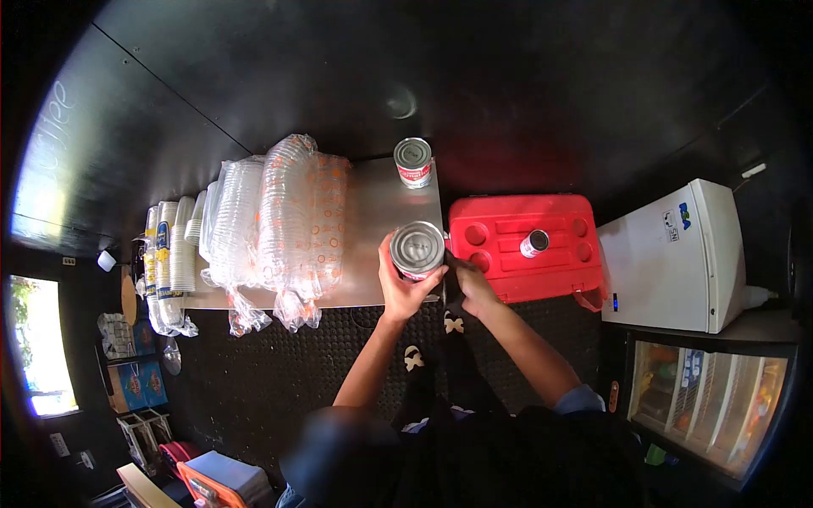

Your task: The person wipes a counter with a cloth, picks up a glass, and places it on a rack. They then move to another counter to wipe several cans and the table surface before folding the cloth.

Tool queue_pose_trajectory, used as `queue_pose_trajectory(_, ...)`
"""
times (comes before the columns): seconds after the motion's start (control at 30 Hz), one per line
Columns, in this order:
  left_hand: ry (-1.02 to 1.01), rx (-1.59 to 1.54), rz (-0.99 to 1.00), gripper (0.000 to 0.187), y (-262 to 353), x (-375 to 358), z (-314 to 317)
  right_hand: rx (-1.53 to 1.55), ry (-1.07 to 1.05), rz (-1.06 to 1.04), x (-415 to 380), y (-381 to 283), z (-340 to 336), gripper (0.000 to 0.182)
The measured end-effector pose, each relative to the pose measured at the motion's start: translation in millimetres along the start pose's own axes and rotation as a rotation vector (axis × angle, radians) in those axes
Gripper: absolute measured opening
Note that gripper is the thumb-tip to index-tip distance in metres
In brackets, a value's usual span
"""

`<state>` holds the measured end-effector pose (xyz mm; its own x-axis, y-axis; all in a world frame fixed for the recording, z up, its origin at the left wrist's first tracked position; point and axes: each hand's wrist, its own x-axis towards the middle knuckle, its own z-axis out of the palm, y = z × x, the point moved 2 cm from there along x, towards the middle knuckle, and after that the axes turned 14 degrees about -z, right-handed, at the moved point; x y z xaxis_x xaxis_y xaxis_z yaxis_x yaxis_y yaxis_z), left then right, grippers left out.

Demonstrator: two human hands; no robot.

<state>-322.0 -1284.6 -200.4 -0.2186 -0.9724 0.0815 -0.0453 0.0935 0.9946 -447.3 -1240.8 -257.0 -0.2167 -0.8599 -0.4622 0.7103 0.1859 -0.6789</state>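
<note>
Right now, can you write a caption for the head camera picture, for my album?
Left hand holding a big can, while another can stands on the table.

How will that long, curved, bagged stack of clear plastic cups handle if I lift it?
The curved bagged stack is probably light for its bulk, as the plastic looks thin. It may bend, since its far end curves. The loose, glossy wrap could let it slip.

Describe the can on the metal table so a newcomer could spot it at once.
Find the metal table left of the red cooler. The can stands upright near the table's far right corner. Unlike the held can in the left hand, no hand touches it.
</note>
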Motion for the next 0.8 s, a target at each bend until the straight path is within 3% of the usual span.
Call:
queue_pose_trajectory(0.1, 0.118, -0.087, -0.083, 0.087, -7.9, 18.8, 3.4, -0.117, -0.143, -0.105, 20.6, -12.7, -22.2, 0.025)
queue_pose_trajectory(0.2, 0.258, -0.041, -0.105, 0.08, -17.9, 46.5, 3.5, -0.001, 0.032, -0.155, 22.5, -51.8, -24.4, 0.026)
queue_pose_trajectory(0.3, 0.295, -0.089, -0.2, 0.078, -26.7, 67.5, 7.3, 0.182, 0.006, -0.172, 35.0, -70.0, -50.7, 0.026)
queue_pose_trajectory(0.37, 0.357, 0.134, -0.148, 0.079, -36.2, 79.0, 10.2, 0.219, -0.031, -0.167, 37.4, -79.1, -60.8, 0.028)
queue_pose_trajectory(0.67, 0.367, 0.203, -0.192, 0.079, -69.6, 98.2, 27.2, 0.229, -0.053, -0.155, 43.2, -84.1, -69.8, 0.031)
queue_pose_trajectory(0.8, 0.368, 0.216, -0.18, 0.078, -69.9, 104.6, 32.3, 0.169, 0.052, -0.146, 45.2, -77.3, -67.3, 0.03)
